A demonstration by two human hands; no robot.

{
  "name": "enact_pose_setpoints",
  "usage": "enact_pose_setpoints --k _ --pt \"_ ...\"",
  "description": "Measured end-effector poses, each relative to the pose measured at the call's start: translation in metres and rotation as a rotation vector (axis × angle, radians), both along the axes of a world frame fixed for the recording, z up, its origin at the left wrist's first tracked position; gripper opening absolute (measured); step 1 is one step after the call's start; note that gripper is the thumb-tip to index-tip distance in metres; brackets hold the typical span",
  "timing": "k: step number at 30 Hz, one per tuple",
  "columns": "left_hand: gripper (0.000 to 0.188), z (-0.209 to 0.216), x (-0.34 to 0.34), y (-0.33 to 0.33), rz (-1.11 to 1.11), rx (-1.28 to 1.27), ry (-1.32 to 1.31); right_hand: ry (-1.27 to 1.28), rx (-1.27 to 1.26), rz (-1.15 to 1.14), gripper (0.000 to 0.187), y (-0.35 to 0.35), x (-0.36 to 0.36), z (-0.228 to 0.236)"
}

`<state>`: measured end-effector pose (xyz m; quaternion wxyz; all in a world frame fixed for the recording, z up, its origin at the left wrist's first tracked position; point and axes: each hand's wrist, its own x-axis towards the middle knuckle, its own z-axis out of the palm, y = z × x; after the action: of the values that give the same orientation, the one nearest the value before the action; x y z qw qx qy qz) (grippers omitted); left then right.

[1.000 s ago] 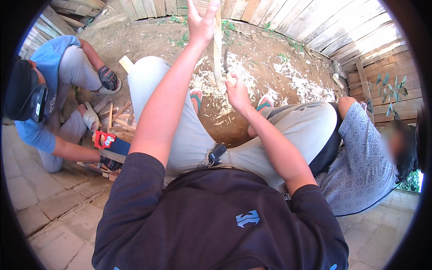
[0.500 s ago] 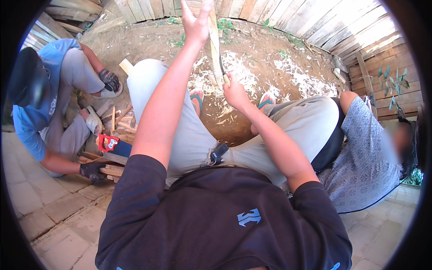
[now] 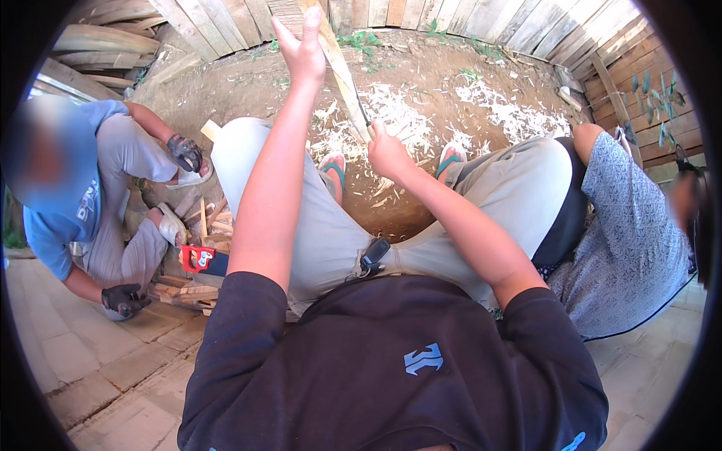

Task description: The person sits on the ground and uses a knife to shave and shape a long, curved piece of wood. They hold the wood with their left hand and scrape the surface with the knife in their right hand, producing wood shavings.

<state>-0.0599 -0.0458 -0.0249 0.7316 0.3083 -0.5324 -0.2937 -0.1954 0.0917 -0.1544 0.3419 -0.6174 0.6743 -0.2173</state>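
My left hand [image 3: 303, 59] is raised at the top of the view, thumb and forefinger spread around the upper end of a long pale strip of wood [image 3: 342, 75]. The strip slants down toward my right hand [image 3: 389, 154], its upper end cut off by the picture's edge. Closed around a knife's handle, my right hand sits at the strip's lower end. The knife's narrow dark blade [image 3: 363, 107] lies along the wood's right side. White wood shavings [image 3: 398, 113] cover the ground beyond and beside it.
At left crouches a person in a blue shirt and dark gloves, beside cut wood pieces [image 3: 180, 289] and a red-handled saw [image 3: 197, 259]. Another person in a patterned shirt [image 3: 632, 248] sits close at right. A plank fence [image 3: 511, 26] bounds the dirt ground.
My left hand and the strip's upper end have shifted left in view. My right hand stays near the lower end. The co-worker's lower gloved hand has come off the wood pieces.
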Motion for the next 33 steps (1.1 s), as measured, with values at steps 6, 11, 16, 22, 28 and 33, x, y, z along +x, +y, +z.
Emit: enact_pose_setpoints --k 6,11,16,22,28,33 --pt "0.103 -0.012 0.004 -0.016 0.036 -0.018 0.021 -0.604 0.099 -0.211 0.032 -0.01 -0.005 0.014" --pt "0.101 -0.006 -0.003 -0.005 0.062 -0.017 -0.008 -0.237 -0.247 -0.231 0.039 0.003 0.002 0.021" --pt "0.096 -0.008 0.0 -0.01 0.077 -0.026 -0.023 0.152 -0.04 0.046 0.047 0.007 0.001 0.009" --pt "0.098 -0.001 -0.006 -0.003 0.017 -0.002 0.049 -0.261 -0.018 -0.087 0.037 -0.014 -0.011 0.0" --pt "0.095 -0.01 0.004 -0.01 0.062 -0.037 0.05 -0.459 -0.261 -0.288 0.031 -0.003 -0.005 0.042" --pt "0.084 0.001 -0.012 0.001 -0.034 -0.053 0.051 -0.052 -0.086 -0.002 0.035 -0.003 -0.011 -0.012"
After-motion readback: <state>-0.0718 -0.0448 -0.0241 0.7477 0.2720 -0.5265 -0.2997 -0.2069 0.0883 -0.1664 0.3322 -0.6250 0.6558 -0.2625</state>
